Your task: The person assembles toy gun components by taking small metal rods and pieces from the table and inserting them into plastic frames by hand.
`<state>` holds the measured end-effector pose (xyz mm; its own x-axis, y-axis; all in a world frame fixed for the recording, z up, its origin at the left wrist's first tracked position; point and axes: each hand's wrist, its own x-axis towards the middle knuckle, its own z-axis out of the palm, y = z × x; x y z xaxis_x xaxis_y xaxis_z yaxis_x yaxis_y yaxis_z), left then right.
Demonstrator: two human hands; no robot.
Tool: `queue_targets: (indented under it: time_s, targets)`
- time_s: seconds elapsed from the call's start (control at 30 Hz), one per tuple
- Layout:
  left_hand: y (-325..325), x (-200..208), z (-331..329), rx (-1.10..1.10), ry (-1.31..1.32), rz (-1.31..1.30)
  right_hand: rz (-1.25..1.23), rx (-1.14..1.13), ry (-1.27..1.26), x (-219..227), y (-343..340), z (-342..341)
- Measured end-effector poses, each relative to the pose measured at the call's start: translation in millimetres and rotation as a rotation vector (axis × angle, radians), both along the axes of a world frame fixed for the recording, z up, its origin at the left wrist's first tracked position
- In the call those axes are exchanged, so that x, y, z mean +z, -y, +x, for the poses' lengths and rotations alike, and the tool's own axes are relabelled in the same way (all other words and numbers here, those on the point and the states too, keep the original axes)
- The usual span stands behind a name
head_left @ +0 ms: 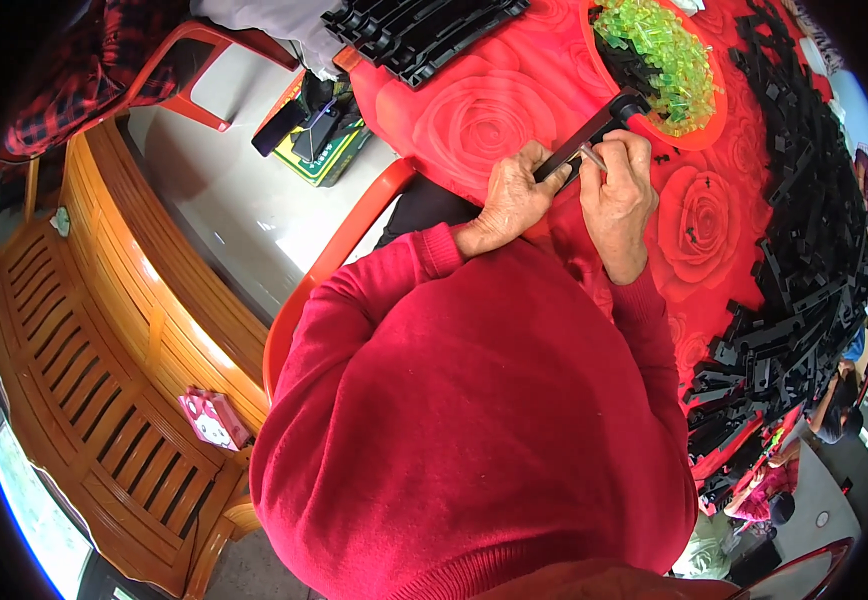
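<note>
My left hand [514, 195] is closed around the near end of a long, narrow black plastic strip [586, 136], which slants up to the right over the table. Close beside it, my right hand [619, 200] has its fingers curled around a thin metal rod [593, 156]. The rod's tip is at the strip's near part; whether they touch I cannot tell. Past the strip's far end stands a red bowl [706, 136] of small translucent yellow-green pieces [669, 65], with dark bits on its near left side. A dark, round-ended object with red on it [632, 108] is partly hidden there.
A large heap of black plastic strips [804, 220] covers the table's right side. More black strips [424, 35] lie in rows at the far left of the red rose-patterned tablecloth [484, 120]. A wooden bench [104, 370] and a box [319, 150] are to the left. Other people sit around.
</note>
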<state>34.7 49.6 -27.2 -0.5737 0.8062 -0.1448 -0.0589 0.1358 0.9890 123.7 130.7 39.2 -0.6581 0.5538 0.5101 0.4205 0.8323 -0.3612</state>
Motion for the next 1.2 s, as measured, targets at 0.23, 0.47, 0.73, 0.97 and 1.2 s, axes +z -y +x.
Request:
queue_targets:
  time_s: [0.23,0.47,0.73,0.97,1.2]
  targets:
    - [-0.4,-9.3,1.4,0.001,0.043,0.051,-0.049,-0.026,0.111,4.8,-6.5,-2.7]
    - [-0.8,3.7,-9.2,0.043,-0.139,0.084,-0.151,0.1,-0.164,8.3,-8.1,-0.7]
    - [5.5,16.9,-26.5,-0.137,0.261,-0.043,-0.49,-0.203,-0.375,9.2,-22.2,23.3]
    - [12.7,9.1,-64.9,-0.415,-0.216,-0.196,-0.654,-0.126,-0.229,-4.5,-38.4,28.1]
    - [14.9,29.4,-73.6,-0.505,-0.41,-0.309,-0.746,-0.067,-0.106,-41.8,-39.8,36.9]
